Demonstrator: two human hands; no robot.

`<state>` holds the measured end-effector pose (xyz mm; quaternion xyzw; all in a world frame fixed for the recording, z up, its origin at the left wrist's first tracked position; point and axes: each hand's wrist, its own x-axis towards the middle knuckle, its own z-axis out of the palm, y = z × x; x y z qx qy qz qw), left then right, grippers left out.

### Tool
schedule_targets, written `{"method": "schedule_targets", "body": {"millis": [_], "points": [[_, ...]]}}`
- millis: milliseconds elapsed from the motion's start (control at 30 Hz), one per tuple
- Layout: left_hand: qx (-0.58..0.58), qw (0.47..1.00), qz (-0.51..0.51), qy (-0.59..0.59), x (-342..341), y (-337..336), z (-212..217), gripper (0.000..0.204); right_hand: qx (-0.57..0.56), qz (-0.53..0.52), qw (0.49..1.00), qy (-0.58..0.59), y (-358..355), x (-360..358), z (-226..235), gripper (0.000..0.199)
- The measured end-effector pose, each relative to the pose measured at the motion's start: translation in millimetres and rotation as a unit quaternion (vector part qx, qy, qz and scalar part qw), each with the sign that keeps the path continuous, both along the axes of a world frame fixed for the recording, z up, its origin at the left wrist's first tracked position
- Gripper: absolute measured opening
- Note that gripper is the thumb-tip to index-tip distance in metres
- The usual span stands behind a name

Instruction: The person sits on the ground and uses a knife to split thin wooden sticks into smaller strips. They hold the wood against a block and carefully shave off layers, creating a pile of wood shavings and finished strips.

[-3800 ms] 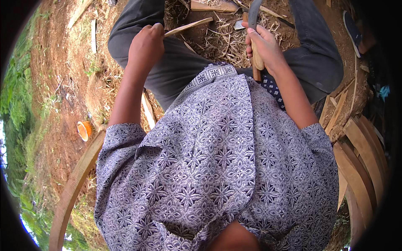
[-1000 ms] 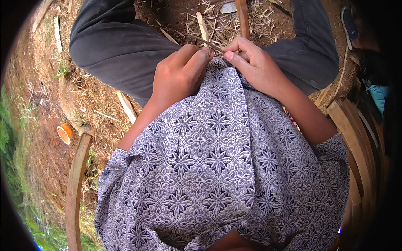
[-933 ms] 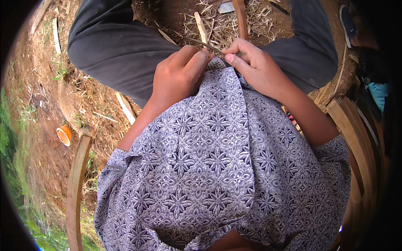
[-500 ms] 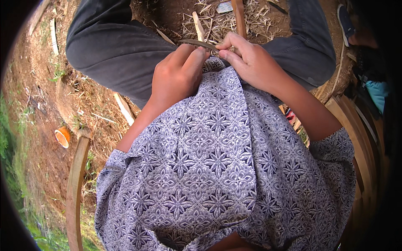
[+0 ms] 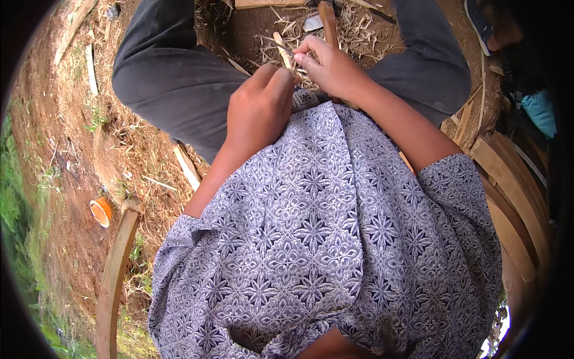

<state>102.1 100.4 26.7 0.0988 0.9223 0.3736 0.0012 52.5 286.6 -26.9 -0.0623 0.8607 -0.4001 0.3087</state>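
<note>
Wooden stick (image 5: 286,59) juts beyond left hand (image 5: 261,103), fingers closed on its near end; right hand (image 5: 330,69) pinches dark blade (image 5: 287,49).

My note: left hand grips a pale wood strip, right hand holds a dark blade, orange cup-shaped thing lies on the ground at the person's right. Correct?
One slip: the head view shows the orange cup-shaped thing lying to the left, not the right. The rest stands: the left hand grips the pale wood strip, the right hand holds the dark blade.
</note>
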Motion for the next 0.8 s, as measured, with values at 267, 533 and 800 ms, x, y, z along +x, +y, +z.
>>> {"method": "schedule_targets", "body": {"millis": [267, 533, 800], "points": [[0.001, 1.0, 0.016, 0.001, 13, -6, 1, 0.011, -0.068, -0.029, 0.99, -0.117, 16, 18, 60, 0.019], [0.009, 1.0, -0.016, 0.0, 14, 0, 1, 0.013, -0.04, 0.006, 0.998, -0.055, 19, 19, 55, 0.019], [-0.012, 1.0, 0.004, -0.001, 10, 2, 2, 0.009, -0.007, 0.079, 0.997, 0.0, 14, 3, 40, 0.02]]}}
